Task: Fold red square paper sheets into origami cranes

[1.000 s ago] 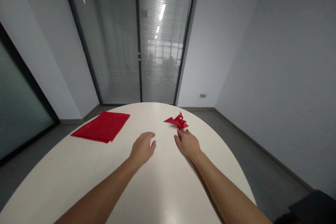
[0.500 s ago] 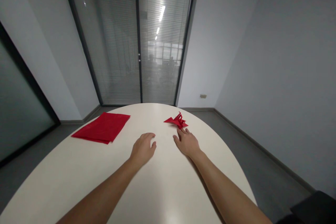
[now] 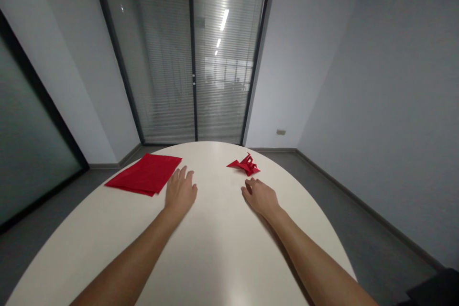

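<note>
Left hand (image 3: 180,192), fingers spread, paper (image 3: 143,174) at its ten o'clock, running eight-to-two. Right hand (image 3: 263,196), loosely curled, red figure (image 3: 247,166) ahead at eleven, long axis nine-to-three, sharp tip toward nine.

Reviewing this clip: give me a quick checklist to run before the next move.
1. Left hand open: ok, fingers extended.
2. Left fingertips off the red paper sheets: cannot tell, they are right at the edge.
3. Sheets neatly squared: not ok, near edges are offset.
4. Right hand clear of the red origami figure: ok, a gap shows.
5. Origami figure on the white table: ok.
</note>
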`<state>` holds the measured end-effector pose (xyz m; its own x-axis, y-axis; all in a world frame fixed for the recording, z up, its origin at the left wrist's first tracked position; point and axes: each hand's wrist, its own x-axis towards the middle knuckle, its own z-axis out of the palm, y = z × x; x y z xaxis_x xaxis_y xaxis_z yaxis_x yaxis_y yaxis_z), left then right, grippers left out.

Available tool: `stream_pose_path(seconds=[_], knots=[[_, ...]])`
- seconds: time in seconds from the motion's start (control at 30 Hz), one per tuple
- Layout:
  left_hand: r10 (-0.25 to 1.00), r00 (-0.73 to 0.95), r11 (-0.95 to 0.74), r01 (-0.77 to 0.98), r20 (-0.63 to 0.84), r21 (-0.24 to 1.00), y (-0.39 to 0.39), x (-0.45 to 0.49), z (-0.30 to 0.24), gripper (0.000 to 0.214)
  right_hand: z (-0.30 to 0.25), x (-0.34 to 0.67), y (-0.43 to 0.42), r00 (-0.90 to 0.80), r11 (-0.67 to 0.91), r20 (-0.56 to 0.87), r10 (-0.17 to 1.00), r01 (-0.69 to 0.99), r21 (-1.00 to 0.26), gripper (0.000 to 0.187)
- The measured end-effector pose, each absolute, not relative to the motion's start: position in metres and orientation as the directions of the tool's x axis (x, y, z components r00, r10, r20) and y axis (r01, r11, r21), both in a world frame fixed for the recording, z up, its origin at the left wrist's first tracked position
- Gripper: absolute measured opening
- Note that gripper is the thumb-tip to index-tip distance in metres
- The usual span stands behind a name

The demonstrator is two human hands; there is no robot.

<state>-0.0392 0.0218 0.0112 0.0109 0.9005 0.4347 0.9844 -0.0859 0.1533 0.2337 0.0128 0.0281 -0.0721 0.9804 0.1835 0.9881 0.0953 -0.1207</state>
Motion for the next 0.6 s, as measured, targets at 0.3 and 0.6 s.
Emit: stream_pose_path(seconds=[0.3, 0.6], knots=[[0.894, -0.248, 0.223, 0.969, 0.374, 0.110, 0.042, -0.104, 0.003, 0.047, 0.034, 0.229, 0.013, 0.007, 0.011, 0.166, 0.986, 0.994, -0.105, 0.036], [0.848, -0.170, 0.107, 0.982, 0.501, 0.153, 0.038, -0.085, 0.026, 0.059, 0.034, 0.227, 0.012, 0.017, 0.001, 0.163, 0.986, 0.994, -0.113, 0.035]])
